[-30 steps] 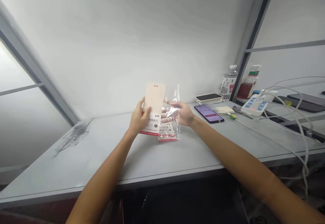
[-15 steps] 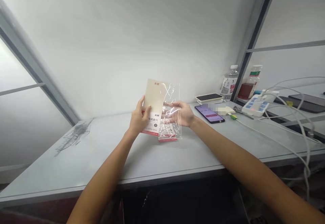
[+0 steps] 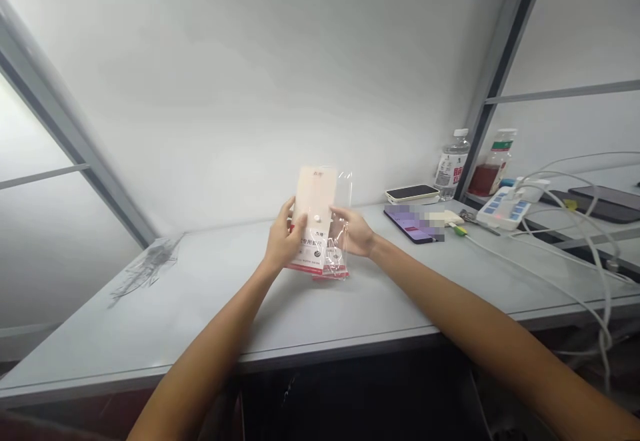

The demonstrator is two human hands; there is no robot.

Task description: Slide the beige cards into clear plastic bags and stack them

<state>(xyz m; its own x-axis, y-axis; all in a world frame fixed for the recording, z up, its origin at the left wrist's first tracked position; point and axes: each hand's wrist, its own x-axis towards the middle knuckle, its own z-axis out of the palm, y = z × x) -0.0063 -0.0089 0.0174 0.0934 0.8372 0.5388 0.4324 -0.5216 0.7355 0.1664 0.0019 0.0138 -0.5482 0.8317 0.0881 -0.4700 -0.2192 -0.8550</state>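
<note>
My left hand (image 3: 285, 238) is closed on the left edge of a cream and white printed card (image 3: 315, 191), its thumb on the front. Red print and a red strip mark the card, which stands tilted above the desk. Over and beside it shows a clear plastic pouch (image 3: 344, 191) with a small round snap. I cannot tell whether the card is inside the pouch or behind it. My right hand (image 3: 354, 231) grips the pouch at its right side, some fingers showing through the plastic. Lower down, another red-edged printed packet (image 3: 336, 271) is partly covered.
To the right are a lit phone (image 3: 413, 224), a second phone (image 3: 413, 193), a water bottle (image 3: 451, 164) and a jar of dark red liquid (image 3: 493, 164). White cables run from a power strip (image 3: 503, 208) over the desk edge. A dark scribbled mark (image 3: 147, 268) is at left.
The card has moved right and slightly down with my left hand, so it now overlaps the clear pouch. My right hand has shifted a little left, its fingers less spread.
</note>
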